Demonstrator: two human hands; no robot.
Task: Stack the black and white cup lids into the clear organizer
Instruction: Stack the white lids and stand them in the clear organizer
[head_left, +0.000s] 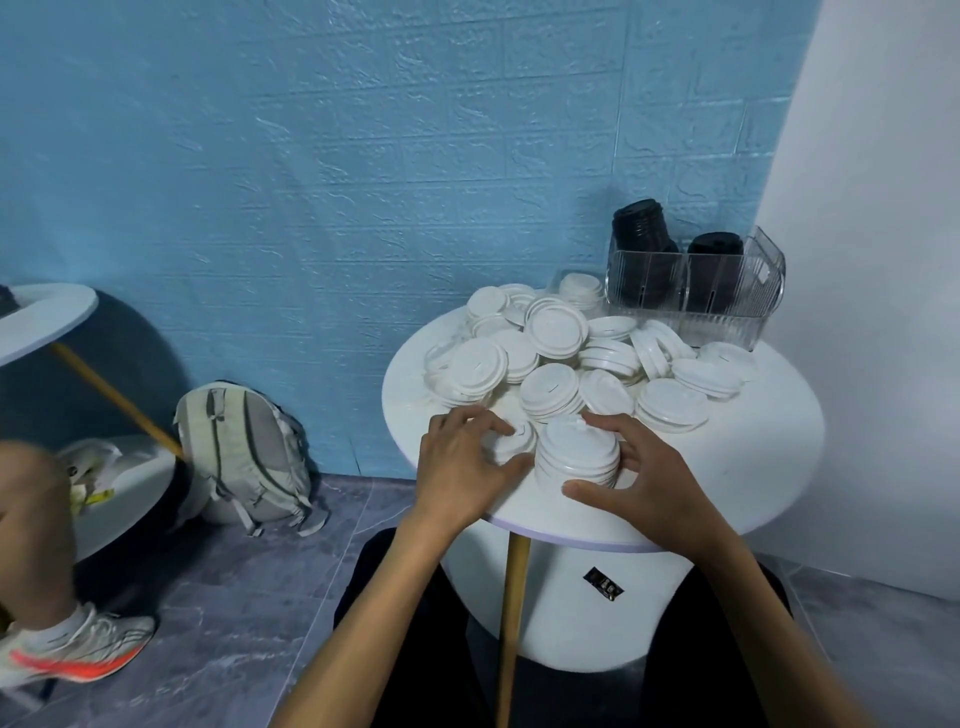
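your 2 hands work the white lids on the counter.
your left hand grips a small lid; your right hand fingers curl around a stack of lids.

No readable text anywhere, small black label on the table's white base, print too blurred.

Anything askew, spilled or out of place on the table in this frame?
The loose white lids lie in a jumbled heap, several tipped on edge. In the clear organizer, the left black lid stack leans and stands taller than the right one.
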